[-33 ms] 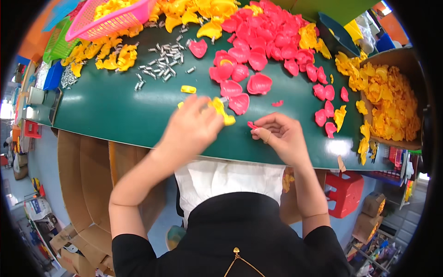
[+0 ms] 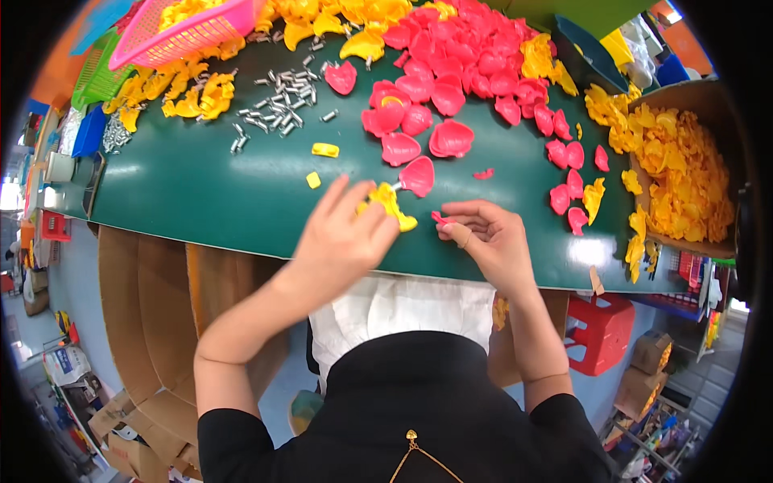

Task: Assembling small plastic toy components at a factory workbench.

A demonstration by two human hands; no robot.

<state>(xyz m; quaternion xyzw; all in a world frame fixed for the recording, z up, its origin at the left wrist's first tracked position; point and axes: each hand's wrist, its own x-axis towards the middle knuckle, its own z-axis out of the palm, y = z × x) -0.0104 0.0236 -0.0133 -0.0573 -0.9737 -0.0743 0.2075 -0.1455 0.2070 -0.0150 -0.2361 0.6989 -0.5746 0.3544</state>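
The fingers of my left hand (image 2: pixel 345 229) are on a curved yellow plastic part (image 2: pixel 392 206) with a short metal pin at its upper end; my thumb is hidden. Just beyond it lies a red shell-shaped piece (image 2: pixel 417 176), close to the pin. With finger and thumb, my right hand (image 2: pixel 487 235) pinches a small red plastic piece (image 2: pixel 440 218) over the near part of the table. A yellow bar-shaped piece (image 2: pixel 325 150) and a small yellow square piece (image 2: pixel 313 180) lie beyond my left hand.
The green table (image 2: pixel 201 189) holds a heap of red shells (image 2: pixel 471 56) and scattered metal pins (image 2: pixel 282 101). A pink basket (image 2: pixel 185 44) stands far left, a cardboard box (image 2: pixel 721 113) of yellow parts at right. A red stool (image 2: pixel 600 338) is below the right edge.
My left hand and the yellow part have moved a little toward me, away from the red shell. The small yellow square now shows fully. My right hand keeps its pinch.
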